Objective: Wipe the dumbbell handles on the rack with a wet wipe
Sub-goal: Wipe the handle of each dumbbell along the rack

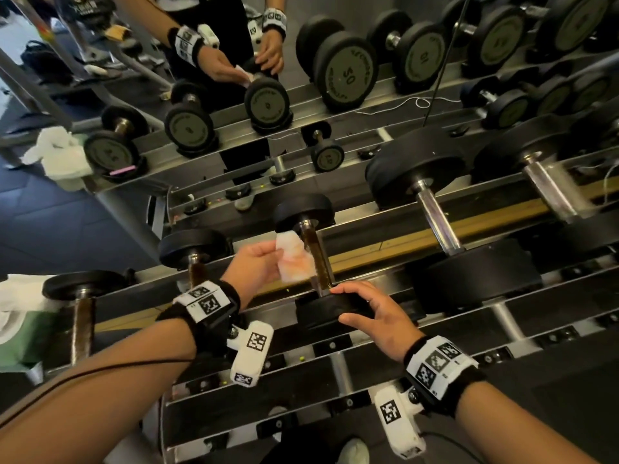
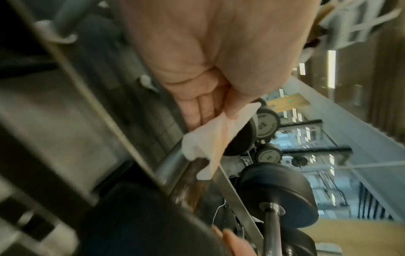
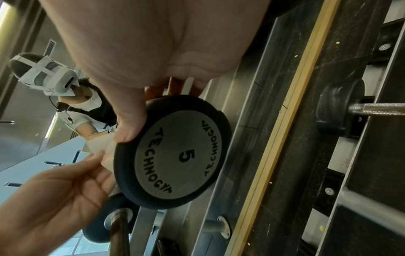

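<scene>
Brown, rust-tinted metal handle point(image 1: 316, 259) of the small black rubber-ended dumbbell marked "5" point(image 3: 175, 152); it lies across the rails of the grey steel dumbbell rack point(image 1: 368, 269), near the rack's left end on the upper tier. White crumpled wet wipe point(image 1: 294, 257) sits against the left side of that handle, touching it along the upper half. Left wrist view confirms contact: wipe point(image 2: 210, 140) lies on the handle point(image 2: 190, 175).

Left hand point(image 1: 254, 262): thumb and fingers pinch the wipe, closed on it. Right hand point(image 1: 375, 313): fingers and thumb curled round the rim of the near disc of the same dumbbell, gripping it; in the right wrist view the thumb lies on the disc's edge and fingertips show behind it.

Neighbours on the same tier: two smaller black dumbbells with brown handles point(image 1: 83, 316) toward the left end, two larger black dumbbells with chrome handles point(image 1: 435, 219) to the right. A pack of white tissues in green wrap point(image 1: 20, 319) rests at the rack's left end. Behind the rack, a mirror point(image 1: 234, 95) shows the reflected rack, dumbbells and both hands. Both wrists carry black bands with white coded markers point(image 1: 207, 301).
</scene>
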Demonstrator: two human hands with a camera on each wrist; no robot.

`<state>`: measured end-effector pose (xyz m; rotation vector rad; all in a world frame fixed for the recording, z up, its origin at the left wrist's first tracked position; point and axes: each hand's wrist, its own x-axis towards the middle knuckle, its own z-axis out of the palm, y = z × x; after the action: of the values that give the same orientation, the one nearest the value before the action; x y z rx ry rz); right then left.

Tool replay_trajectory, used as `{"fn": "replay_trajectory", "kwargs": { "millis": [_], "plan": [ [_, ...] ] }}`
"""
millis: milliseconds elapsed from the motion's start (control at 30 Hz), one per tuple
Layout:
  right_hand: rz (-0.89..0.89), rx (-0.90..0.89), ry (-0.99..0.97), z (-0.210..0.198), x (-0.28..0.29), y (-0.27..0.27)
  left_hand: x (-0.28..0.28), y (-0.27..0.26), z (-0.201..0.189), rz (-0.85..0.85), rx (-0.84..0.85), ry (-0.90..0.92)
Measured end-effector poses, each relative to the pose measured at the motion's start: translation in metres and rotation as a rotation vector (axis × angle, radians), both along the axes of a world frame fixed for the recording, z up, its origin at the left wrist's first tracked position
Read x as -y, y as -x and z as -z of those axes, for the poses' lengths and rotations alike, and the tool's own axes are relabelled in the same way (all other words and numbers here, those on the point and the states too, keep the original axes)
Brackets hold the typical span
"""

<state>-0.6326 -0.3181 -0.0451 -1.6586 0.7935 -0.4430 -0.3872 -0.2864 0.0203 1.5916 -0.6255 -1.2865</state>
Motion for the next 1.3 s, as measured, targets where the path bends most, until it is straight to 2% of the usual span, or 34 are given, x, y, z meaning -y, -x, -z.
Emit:
{"fn": "replay_trajectory", "kwargs": {
  "millis": [33, 133, 200, 300, 433, 500, 667, 767, 833, 967, 1033, 1100, 1167, 1233, 1300],
  "plan": [
    [0.000, -0.001, -0.001, 0.000, 0.000, 0.000, 0.007, -0.005, -0.003, 0.028, 0.150, 0.063],
    [0.003, -0.009, 0.002, 0.003, -0.001, 0.000, 0.021, -0.014, -0.007, 0.189, 0.798, 0.203],
    [0.008, -0.012, -0.004, 0.004, 0.000, 0.000, 0.026, -0.008, -0.004, 0.382, 1.082, 0.269],
    [0.014, -0.014, -0.016, 0.004, 0.003, 0.000, 0.028, 0.008, 0.014, 0.765, 1.284, 0.283],
    [0.007, -0.033, -0.019, 0.006, 0.004, 0.001, 0.028, 0.010, 0.025, 0.860, 1.492, 0.217],
    [0.011, -0.028, -0.019, 0.006, 0.002, 0.001, 0.026, 0.008, 0.025, 0.881, 1.473, 0.215],
    [0.094, 0.016, 0.000, 0.003, -0.010, 0.001, 0.018, 0.009, 0.025, 0.931, 1.274, 0.299],
    [0.155, -0.034, 0.026, -0.001, -0.015, 0.000, 0.010, 0.009, 0.023, 1.010, 1.179, 0.251],
    [0.193, -0.042, 0.026, -0.003, -0.017, 0.001, 0.009, 0.007, 0.016, 0.934, 1.079, 0.213],
    [0.255, 0.019, -0.032, -0.005, -0.018, 0.001, 0.020, 0.003, 0.001, 0.657, 1.060, 0.152],
    [0.260, 0.032, -0.039, -0.004, -0.018, 0.000, 0.035, 0.002, -0.005, 0.504, 1.026, 0.280],
    [0.259, 0.036, -0.050, -0.002, -0.017, 0.001, 0.050, 0.001, -0.010, 0.462, 1.052, 0.450],
    [0.251, 0.035, -0.053, -0.001, -0.017, 0.001, 0.061, 0.002, -0.011, 0.534, 1.192, 0.535],
    [0.246, 0.036, -0.041, 0.001, -0.016, 0.002, 0.064, 0.005, -0.005, 0.758, 1.354, 0.525],
    [0.247, 0.045, -0.033, 0.002, -0.016, 0.002, 0.062, 0.006, 0.007, 1.025, 1.429, 0.393]
  ]
}}
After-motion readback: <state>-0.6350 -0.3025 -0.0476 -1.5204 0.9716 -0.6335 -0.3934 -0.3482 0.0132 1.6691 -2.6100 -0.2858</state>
